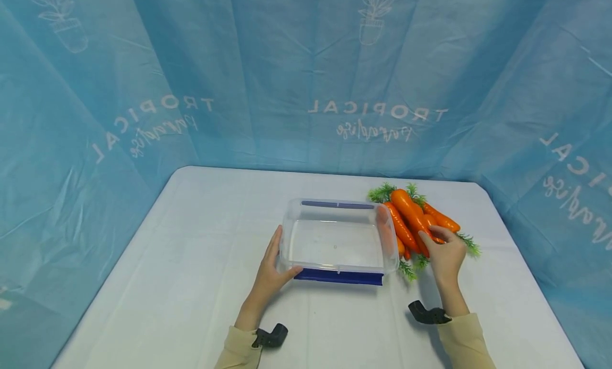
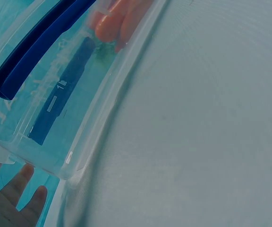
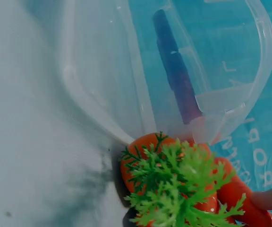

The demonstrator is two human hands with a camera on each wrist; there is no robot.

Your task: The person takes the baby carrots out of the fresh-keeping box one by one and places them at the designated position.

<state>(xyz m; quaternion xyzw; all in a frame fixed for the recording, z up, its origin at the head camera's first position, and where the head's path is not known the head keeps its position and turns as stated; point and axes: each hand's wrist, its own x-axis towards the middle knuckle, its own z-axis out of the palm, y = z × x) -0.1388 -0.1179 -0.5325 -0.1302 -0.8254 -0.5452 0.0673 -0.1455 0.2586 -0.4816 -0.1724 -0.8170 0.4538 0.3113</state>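
Note:
A clear plastic box (image 1: 344, 267) with blue latches stands open-topped on the table. My left hand (image 1: 269, 277) grips its near left corner, thumb at the front by the blue latch (image 1: 334, 276) and fingers along the left side. In the left wrist view the fingers (image 2: 19, 184) are spread beside the box wall. Right of the box lies a pile of orange carrots with green tops. My right hand (image 1: 448, 256) pinches a large carrot (image 1: 408, 209) near its narrow end. In the right wrist view, leafy green tops (image 3: 178, 184) cover much of the pile.
A white-covered table (image 1: 191, 284) lies under everything. Blue printed curtains (image 1: 268, 93) hang behind it and at both sides. The carrot pile sits against the box's right wall, and a green top (image 1: 470, 245) sticks out to the right.

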